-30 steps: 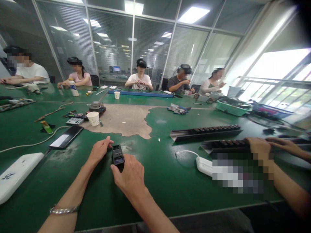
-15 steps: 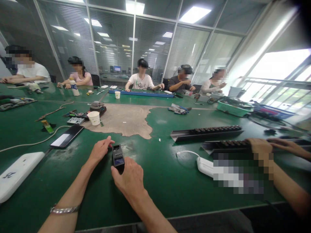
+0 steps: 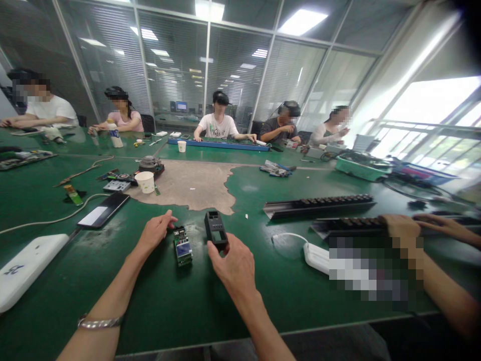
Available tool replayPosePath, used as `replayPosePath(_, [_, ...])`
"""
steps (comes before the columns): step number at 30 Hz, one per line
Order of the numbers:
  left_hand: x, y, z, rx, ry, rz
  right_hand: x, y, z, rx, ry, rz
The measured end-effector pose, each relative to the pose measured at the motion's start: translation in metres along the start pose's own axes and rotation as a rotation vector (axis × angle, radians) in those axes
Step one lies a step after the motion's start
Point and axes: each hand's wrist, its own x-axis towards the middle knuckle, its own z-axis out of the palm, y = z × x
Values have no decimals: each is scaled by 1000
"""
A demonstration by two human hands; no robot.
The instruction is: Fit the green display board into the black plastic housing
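My left hand (image 3: 157,231) is closed at the far end of a small green circuit board (image 3: 184,250). The board lies on the green table and carries a small bluish screen. Its contact with my fingertips is partly hidden. My right hand (image 3: 235,260) grips a black plastic casing (image 3: 215,230) by its near end, thumb on the left side and fingers on the right. Openings show in the casing's face. It is held just right of the board, apart from it.
On the left are a phone (image 3: 104,211) and a white power bank (image 3: 32,268). A paper cup (image 3: 145,182) stands ahead. Black rails (image 3: 319,206) lie at right, where a neighbour's hands (image 3: 404,228) work near a white device (image 3: 317,258). Several people sit across the table.
My right hand has moved right with the black casing, off the circuit board, which is now exposed. My left hand has stayed in place.
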Motion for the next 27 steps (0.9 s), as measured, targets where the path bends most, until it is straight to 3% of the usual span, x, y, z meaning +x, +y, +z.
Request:
replayPosePath(8, [-2,1,0,21,-3,-23,-13,28,7,-99,-107,79])
replayPosePath(15, [0,-3,1,24,-12,-21,-15,33,8,-52,-21,79])
replayPosePath(19, [0,-3,1,28,-5,-20,-14,23,5,76,37,47])
replayPosePath(24, [-3,1,1,47,1,7,-14,-8,5,330,38,-36])
replayPosePath(27, [-4,3,0,35,4,12,-13,-26,11,369,16,-74])
